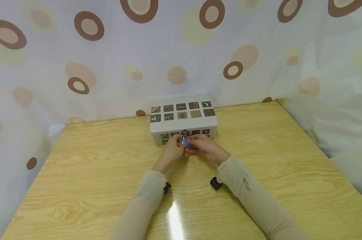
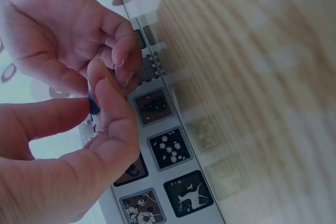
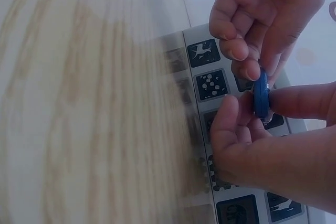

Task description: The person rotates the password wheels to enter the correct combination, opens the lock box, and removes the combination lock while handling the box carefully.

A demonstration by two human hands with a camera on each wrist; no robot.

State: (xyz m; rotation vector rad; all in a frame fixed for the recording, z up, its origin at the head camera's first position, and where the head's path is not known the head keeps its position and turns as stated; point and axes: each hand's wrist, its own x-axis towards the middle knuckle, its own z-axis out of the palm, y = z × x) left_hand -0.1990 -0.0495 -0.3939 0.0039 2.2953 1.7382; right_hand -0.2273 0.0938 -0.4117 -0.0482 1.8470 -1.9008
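Both hands meet at the middle of the front of a white box (image 1: 181, 125) printed with dark picture squares. Between them is a small, flat blue piece (image 1: 185, 141) with a loop-like upper part in the head view. My left hand (image 1: 173, 149) pinches one end of it between thumb and fingertips. From the other side my right hand (image 1: 207, 146) has its thumb and index finger on it. Edge-on in the right wrist view, the blue piece (image 3: 260, 94) shows a slim rounded outline with shiny metal bits beside it. Fingers cover much of it; its exact kind I cannot tell.
The box stands closed near the back edge of a wood-grain table (image 1: 94, 173). Behind and beside the table hangs a white curtain (image 1: 157, 46) with brown and cream circles. Black wrist devices (image 1: 216, 183) sit under the light sleeves.
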